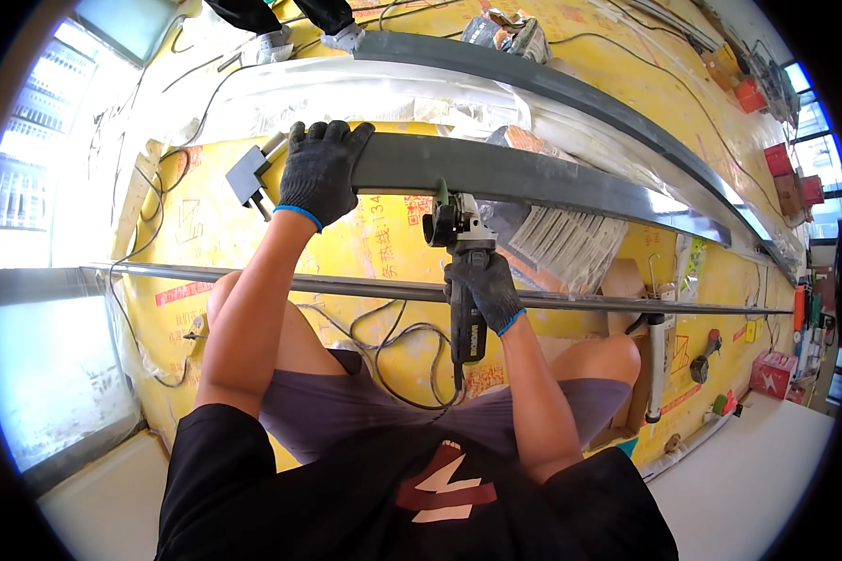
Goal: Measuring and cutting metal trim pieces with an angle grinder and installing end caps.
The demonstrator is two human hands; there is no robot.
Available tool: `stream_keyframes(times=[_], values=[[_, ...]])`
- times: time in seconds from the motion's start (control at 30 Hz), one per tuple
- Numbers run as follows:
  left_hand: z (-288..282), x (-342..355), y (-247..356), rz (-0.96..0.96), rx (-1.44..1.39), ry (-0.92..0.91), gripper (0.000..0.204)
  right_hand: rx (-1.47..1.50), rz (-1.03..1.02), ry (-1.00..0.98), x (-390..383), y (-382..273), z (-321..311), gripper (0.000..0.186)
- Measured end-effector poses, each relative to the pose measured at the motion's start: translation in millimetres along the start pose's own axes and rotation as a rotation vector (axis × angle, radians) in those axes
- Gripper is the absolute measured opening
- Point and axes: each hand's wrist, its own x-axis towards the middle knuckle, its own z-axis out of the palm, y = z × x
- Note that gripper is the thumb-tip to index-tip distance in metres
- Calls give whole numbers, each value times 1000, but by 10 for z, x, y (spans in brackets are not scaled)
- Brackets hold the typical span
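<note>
My left hand (326, 170), in a black knit glove with a blue cuff, grips the left end of a long dark grey metal profile (505, 171); its fingers lie over the far edge. My right hand (486, 288), gloved alike, is closed around the body of a black corded angle grinder (468, 327). The grinder's greenish disc (442, 194) stands at the near edge of the profile; whether it touches is hard to see. Beneath the grinder, a thin dark metal bar (365, 286) runs across the floor. A grey corner-shaped piece (248, 176) lies left of my left hand.
A second grey profile (533, 75) lies farther off, beside white plastic wrapping (318, 89). Black cables (398, 341) loop over the yellow floor covering (243, 224). Near my right knee are a caulking gun (658, 360) and a cordless tool (704, 357). Another person's feet (344, 37) stand at the far left.
</note>
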Motion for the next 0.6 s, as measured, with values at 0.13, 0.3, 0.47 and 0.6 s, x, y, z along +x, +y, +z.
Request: stream_keyframes(times=[0.13, 0.3, 0.47, 0.6], values=[[35, 14, -18, 2, 10, 26, 88, 28, 45, -2, 52, 43, 9, 29], [48, -1, -7, 4, 22, 33, 85, 20, 39, -5, 26, 6, 8, 27], [74, 2, -19, 13, 17, 37, 86, 47, 88, -3, 13, -2, 18, 29], [82, 6, -33, 11, 21, 27, 89, 63, 28, 9, -211, -117, -3, 32]])
